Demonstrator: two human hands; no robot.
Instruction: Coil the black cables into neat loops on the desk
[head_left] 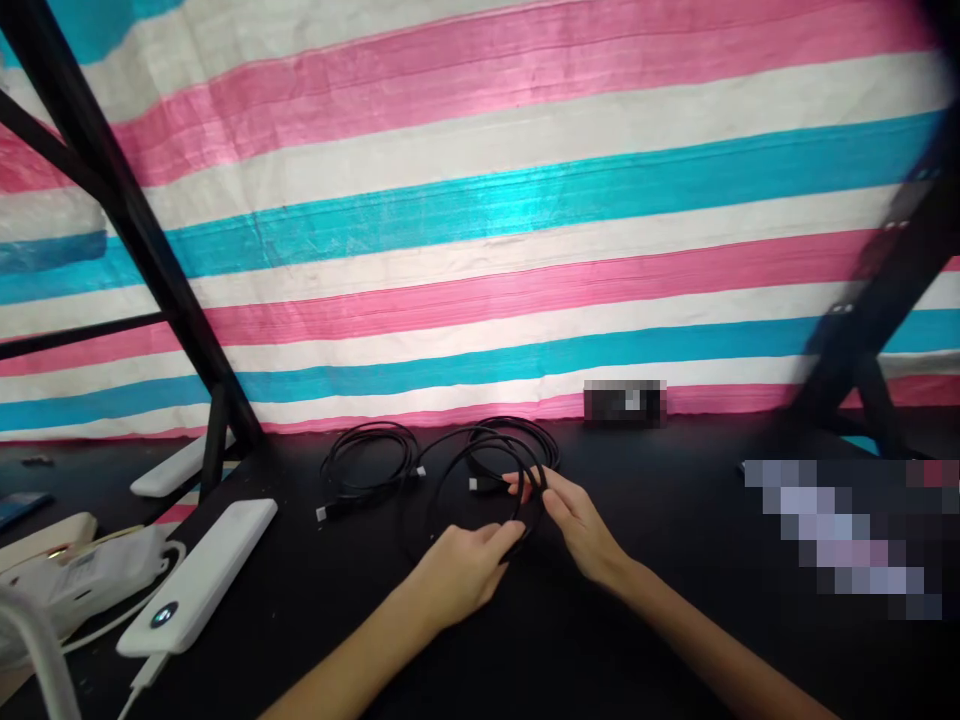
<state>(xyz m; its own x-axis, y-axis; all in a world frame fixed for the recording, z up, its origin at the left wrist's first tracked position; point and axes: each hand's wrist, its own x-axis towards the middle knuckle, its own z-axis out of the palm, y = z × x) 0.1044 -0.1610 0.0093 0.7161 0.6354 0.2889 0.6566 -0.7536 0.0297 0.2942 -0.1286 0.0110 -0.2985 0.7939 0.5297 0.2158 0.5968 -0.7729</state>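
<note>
Both hands hold a looped black cable [442,470] over the middle of the dark table. My left hand [465,570] pinches the lower right side of the loops between thumb and fingers. Just to its upper right, my right hand [574,515] is closed around the right side of the same loops. Behind the hands lies a second coiled black cable [536,430], partly hidden by the held one. To the left rests a third coiled black cable [367,490]. Pale metal plugs show at the cable ends, one plug [325,513] at the left coil's front.
A white power bank [199,575] with a small round display lies at the left, a white cable plugged into it. Beside it are a white power strip [105,575] and another white device [172,465]. Black metal posts [169,290] flank the table [660,620]. A striped sheet [525,200] hangs behind.
</note>
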